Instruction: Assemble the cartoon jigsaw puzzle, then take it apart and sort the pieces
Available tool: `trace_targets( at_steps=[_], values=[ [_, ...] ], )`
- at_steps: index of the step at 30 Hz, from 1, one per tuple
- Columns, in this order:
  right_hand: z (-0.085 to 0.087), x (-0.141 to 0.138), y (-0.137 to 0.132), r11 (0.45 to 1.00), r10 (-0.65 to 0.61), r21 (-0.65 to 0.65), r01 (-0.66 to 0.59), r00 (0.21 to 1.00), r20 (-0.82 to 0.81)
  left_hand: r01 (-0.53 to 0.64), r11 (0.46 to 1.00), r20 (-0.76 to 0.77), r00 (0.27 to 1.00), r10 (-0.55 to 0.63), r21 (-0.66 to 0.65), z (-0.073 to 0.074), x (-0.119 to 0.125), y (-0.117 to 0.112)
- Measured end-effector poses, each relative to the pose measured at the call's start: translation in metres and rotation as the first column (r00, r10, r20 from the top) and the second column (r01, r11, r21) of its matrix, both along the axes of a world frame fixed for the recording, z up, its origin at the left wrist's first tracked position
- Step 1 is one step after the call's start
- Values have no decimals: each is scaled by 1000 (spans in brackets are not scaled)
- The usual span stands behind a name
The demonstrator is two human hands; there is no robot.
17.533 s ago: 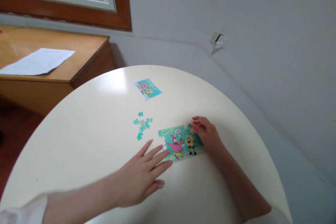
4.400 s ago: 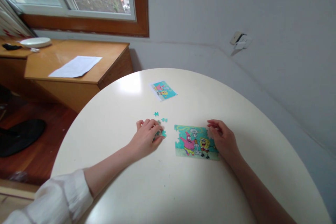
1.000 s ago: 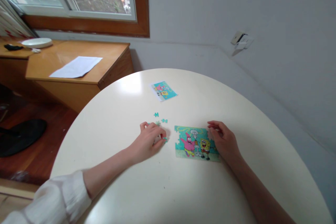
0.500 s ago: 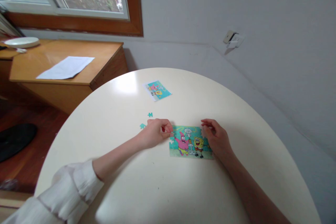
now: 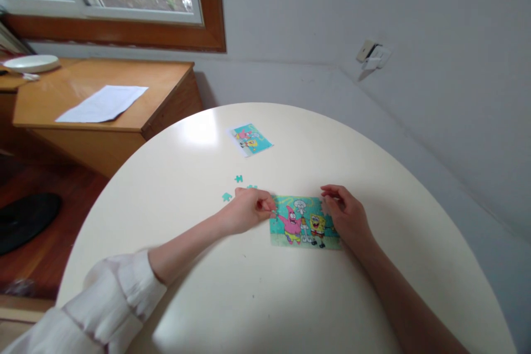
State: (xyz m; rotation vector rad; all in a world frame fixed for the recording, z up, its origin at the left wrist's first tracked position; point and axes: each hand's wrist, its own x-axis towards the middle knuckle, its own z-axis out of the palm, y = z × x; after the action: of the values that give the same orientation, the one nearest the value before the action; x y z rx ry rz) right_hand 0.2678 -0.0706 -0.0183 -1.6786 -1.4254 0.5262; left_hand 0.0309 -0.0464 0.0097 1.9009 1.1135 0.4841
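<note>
Both hands were right on the jigsaw (image 5: 301,229), and it lay flat between them on the white table (image 5: 166,188), a touch right of centre, picture side up so we could read its cartoon figures. We had the left hand (image 5: 251,210) at its left edge, thumb and forefinger bunched close together, a delicate way to handle something so thin; whether a piece was clamped between those tips we could not tell, the spot was simply too small. And over on the right, the right hand (image 5: 347,215) lay along the far right corner, fingers curled, there, we judged, to stop the jigsaw sliding. Gripping or merely resting? We could not tell, as the hand hid its own contact. Just beyond the left hand came three loose pieces (image 5: 238,178), spread apart and within easy reach. Farther out lay a picture card (image 5: 253,141), turned at an angle, set, we reckoned, where a glance could find it without crowding the hands. Well away to the left, a sheet of paper (image 5: 103,104) sat on the wooden desk (image 5: 166,80).
</note>
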Motion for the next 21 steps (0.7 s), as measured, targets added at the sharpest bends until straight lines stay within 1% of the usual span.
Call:
trace_targets(
  at_steps=[7,11,15,21],
  values=[
    [4,-2,0,1000,1,6,-1,1000,7,-2,1000,-53,999,4,29,5,2,-2],
    [3,-2,0,1000,-9,10,9,1000,4,16,996,-109,994,-6,91,7,3,-2],
    [2,-2,0,1000,-1,-1,1,1000,4,17,986,-196,980,17,166,9,4,-3],
    [2,-2,0,1000,7,1,-7,1000,11,20,985,-227,974,20,170,9,5,-5]
  ],
)
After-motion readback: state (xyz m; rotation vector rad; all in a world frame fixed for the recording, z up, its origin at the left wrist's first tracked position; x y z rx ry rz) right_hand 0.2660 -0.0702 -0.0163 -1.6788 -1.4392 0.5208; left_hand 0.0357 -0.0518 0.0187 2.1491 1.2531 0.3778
